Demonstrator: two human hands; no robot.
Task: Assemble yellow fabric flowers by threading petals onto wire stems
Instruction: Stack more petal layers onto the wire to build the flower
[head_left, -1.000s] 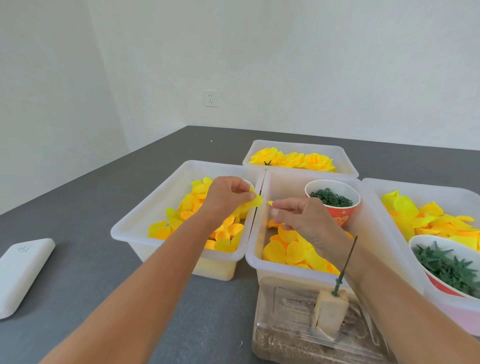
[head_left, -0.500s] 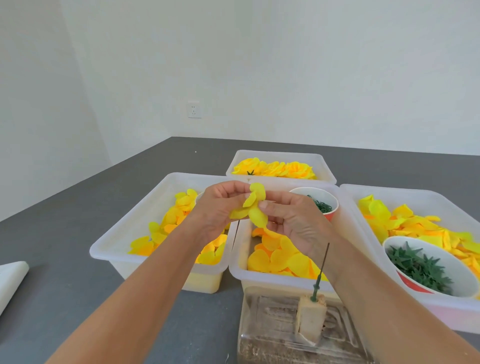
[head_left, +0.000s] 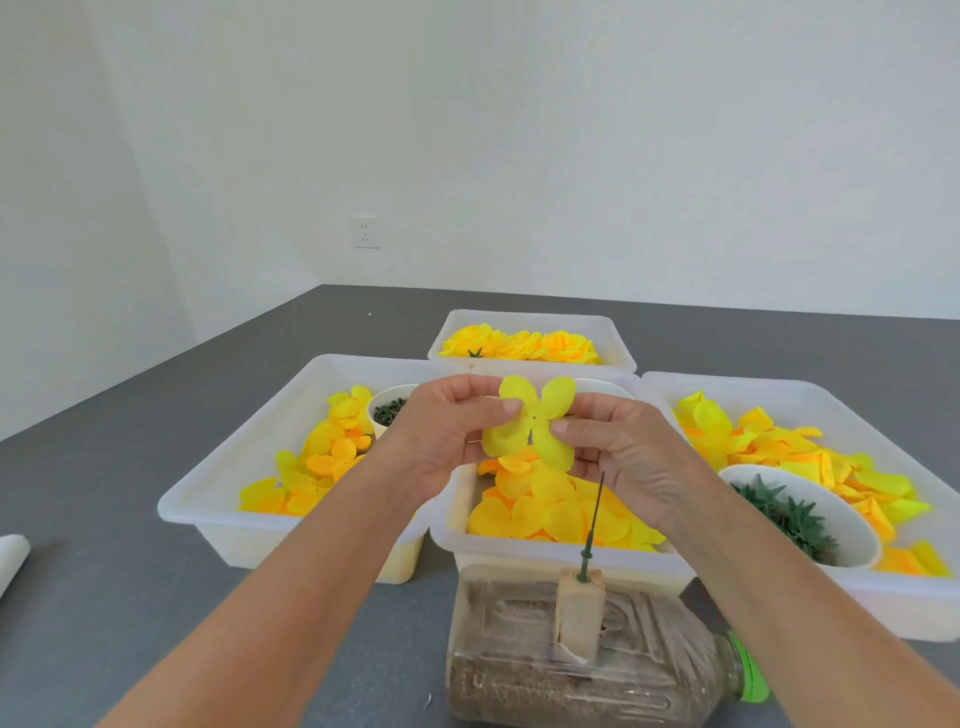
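Yellow fabric petal piece (head_left: 530, 423), four lobes w/ a tiny hole in the middle, is held up flat facing the camera btwn both hands. Left hand (head_left: 441, 436) pinches its left side, thumb on the front and fingers curled behind; right hand (head_left: 618, 452) pinches the right side the same way. It's up in the air above the middle bin (head_left: 519, 551), which is full of loose yellow-orange petals.

Just below the right hand the green wire stem (head_left: 592, 525) stands upright, stuck in a small tan block (head_left: 579, 613) on top of a clear plastic bottle (head_left: 571, 670) lying on its side, brownish stuff inside, green cap to the right. Petal piece isn't on the stem, it's above and a bit left of the tip.

Left bin (head_left: 218, 493) has more petals + a white cup of dark green bits. Right bin (head_left: 893, 597) has petals and a bowl of green leafy pieces (head_left: 789, 512). Far bin (head_left: 530, 325) holds finished-looking yellow flowers. All on a grey table (head_left: 130, 597), white thing at the left edge, can't tell what.
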